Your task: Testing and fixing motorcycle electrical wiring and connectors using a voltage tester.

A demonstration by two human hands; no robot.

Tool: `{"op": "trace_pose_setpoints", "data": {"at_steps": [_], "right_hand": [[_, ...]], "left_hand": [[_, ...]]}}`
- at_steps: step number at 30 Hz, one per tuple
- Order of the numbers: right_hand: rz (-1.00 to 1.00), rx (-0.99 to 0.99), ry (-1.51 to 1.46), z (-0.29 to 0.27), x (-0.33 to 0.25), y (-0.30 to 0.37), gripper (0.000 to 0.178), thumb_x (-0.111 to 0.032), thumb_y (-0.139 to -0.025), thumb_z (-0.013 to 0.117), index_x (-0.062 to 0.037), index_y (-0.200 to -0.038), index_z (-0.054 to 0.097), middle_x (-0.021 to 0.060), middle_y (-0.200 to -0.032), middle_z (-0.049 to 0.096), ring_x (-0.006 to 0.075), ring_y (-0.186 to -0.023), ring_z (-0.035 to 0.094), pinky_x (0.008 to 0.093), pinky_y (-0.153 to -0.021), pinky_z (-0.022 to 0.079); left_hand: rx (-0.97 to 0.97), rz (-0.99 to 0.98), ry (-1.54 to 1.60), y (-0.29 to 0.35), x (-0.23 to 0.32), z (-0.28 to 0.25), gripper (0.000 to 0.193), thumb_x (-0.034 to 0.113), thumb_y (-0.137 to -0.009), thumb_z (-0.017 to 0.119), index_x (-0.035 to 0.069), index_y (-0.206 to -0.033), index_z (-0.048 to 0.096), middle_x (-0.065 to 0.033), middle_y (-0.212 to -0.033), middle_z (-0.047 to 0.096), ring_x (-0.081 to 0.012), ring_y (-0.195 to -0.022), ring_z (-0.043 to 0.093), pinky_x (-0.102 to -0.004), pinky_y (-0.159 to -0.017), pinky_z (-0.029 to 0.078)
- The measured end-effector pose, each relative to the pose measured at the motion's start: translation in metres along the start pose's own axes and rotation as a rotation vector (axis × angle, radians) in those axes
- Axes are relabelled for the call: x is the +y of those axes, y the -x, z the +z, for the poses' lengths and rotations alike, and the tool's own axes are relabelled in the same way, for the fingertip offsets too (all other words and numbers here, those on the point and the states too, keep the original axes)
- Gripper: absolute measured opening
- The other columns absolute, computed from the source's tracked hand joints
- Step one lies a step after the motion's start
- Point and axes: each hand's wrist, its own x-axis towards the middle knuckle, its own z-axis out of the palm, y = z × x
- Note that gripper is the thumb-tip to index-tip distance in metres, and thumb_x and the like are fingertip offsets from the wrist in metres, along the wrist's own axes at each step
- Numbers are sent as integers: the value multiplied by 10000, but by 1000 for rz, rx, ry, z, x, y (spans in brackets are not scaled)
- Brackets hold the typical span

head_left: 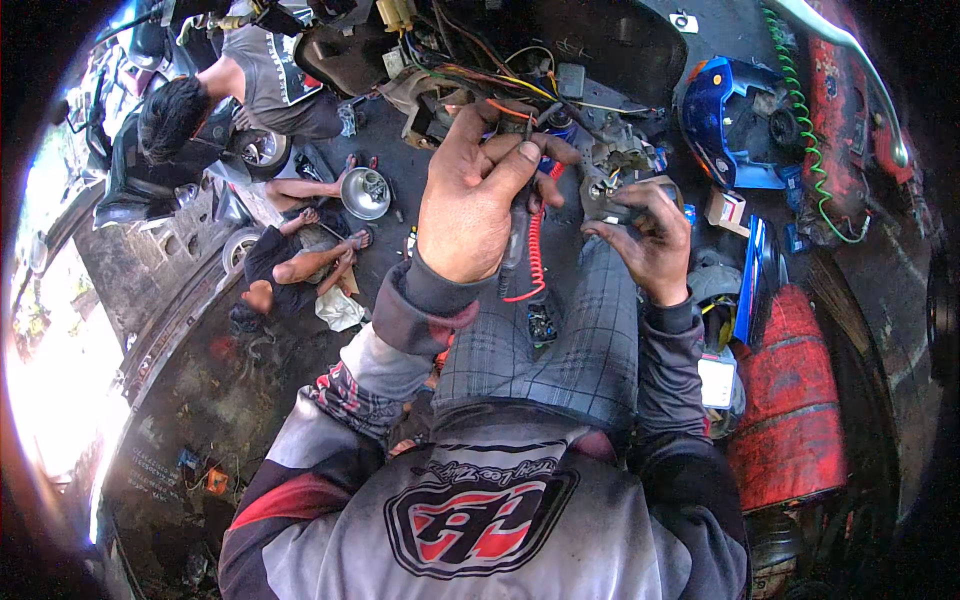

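Left hand [468, 195] touches an orange wire [509, 109] lying roughly left to right.

A long-sleeved jersey [625, 535] in pale grey, black and red is worn, finished with dark cuffs [440, 287]. A red-and-black emblem [470, 530] is printed on it beneath dark lettering [492, 468]. Grey trousers [600, 335] are crossed by dark checked lines.
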Motion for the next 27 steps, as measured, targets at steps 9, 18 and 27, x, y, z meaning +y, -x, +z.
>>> {"op": "trace_pose_setpoints", "data": {"at_steps": [9, 18, 27], "right_hand": [[-70, 8, 41, 0, 6, 5, 398, -112, -615, 881, -15, -918, 643, 111, -944, 673, 266, -878, 662, 345, -755, 522], [-16, -30, 1, -1, 0, 4, 374, -112, -671, 851, -7, -973, 656, 113, -950, 679, 260, -866, 662, 329, -737, 510], [-9, -29, 32, -1, -4, 0, 400, -118, -661, 863, -10, -981, 647, 92, -923, 672, 221, -836, 664, 300, -672, 521]], "left_hand": [[13, -1, -25, 3, 0, 1, 304, 14, -955, 504, -36, -1237, 403, -193, -966, 682, -186, -670, 646, -269, -638, 523], [-4, 1, -10, 4, 2, 2, 306, 19, -958, 500, -33, -1244, 405, -187, -975, 683, -180, -676, 642, -268, -654, 522], [-31, 35, -36, 1, -5, -3, 309, 6, -950, 496, -40, -1238, 397, -193, -972, 684, -181, -677, 646, -261, -639, 519]]}}
